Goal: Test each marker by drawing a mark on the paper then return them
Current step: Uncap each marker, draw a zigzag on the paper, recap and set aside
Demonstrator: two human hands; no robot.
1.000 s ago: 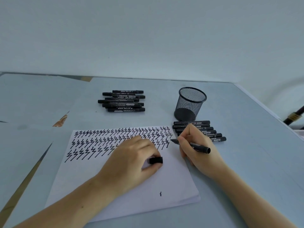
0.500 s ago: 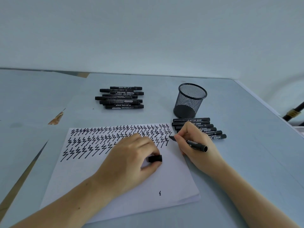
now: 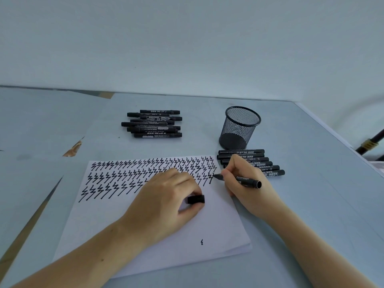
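Observation:
A white paper (image 3: 218,221) lies on the table, its upper part covered with rows of black zigzag marks. My right hand (image 3: 247,183) grips an uncapped black marker (image 3: 245,180), whose tip touches the paper at the right end of the second row. My left hand (image 3: 166,204) rests on the paper and pinches the marker's black cap (image 3: 196,199) between thumb and fingers. A row of several capped markers (image 3: 255,162) lies behind my right hand. Another pile of markers (image 3: 153,126) lies further back.
A black mesh pen cup (image 3: 239,127) stands upright behind the right row of markers. The table's right edge (image 3: 332,132) runs diagonally at the far right. One small stray mark (image 3: 201,242) sits low on the paper.
The marker tip has moved left onto the paper's right edge by the zigzag rows. My left hand stays put with the cap.

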